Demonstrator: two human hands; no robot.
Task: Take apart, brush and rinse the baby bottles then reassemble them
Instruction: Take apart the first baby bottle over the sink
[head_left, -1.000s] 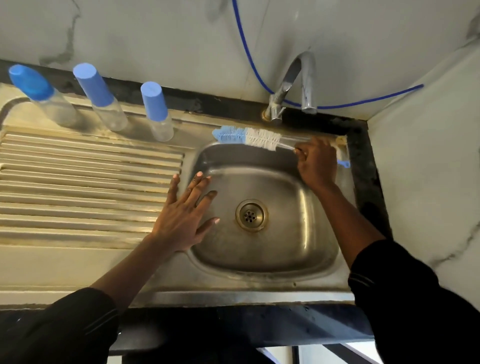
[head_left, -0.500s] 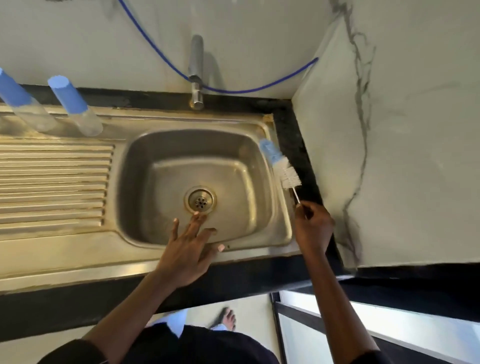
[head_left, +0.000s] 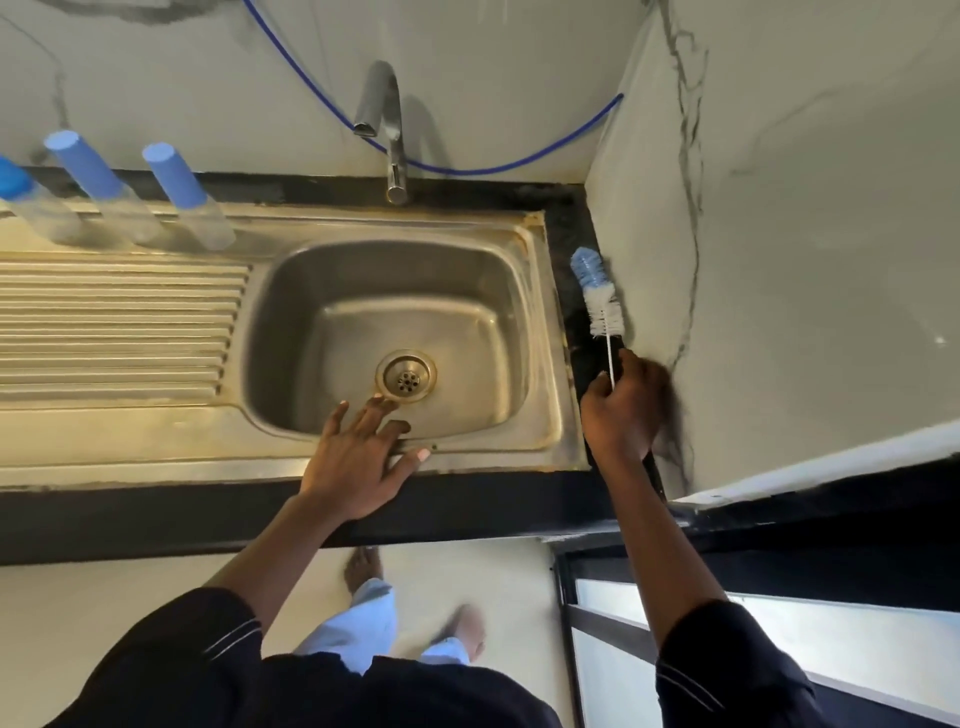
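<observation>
Steel fills most of the head view: a stainless steel sink (head_left: 291, 338) with a ribbed draining board (head_left: 114, 332), set into a black stone desk (head_left: 156, 519). Three clear plastic baby bottles with tall blue caps (head_left: 104, 197) stand in a row along the far left edge of the sink, behind the ribs. All three are capped and whole, so I judge the taking apart has not begun. They are well apart from both my grips.

My left grip (head_left: 358, 457) is open, with fingers spread over the near rim of the basin and fingertips reaching toward the drain. It holds nothing. I cannot tell whether it presses on the rim or hangs just above it; I take it as a brace while I lean right.

My right grip (head_left: 623, 410) has its fingers curled round the thin white wire handle of the blue-and-white bristled bottle brush (head_left: 597, 296). The bristle head points to the far edge along the narrow black strip of desk at the right edge, between sink rim and white marbled wall. Kept there, I think, the brush leaves the basin free under the curved chrome tap (head_left: 387, 119).
</observation>
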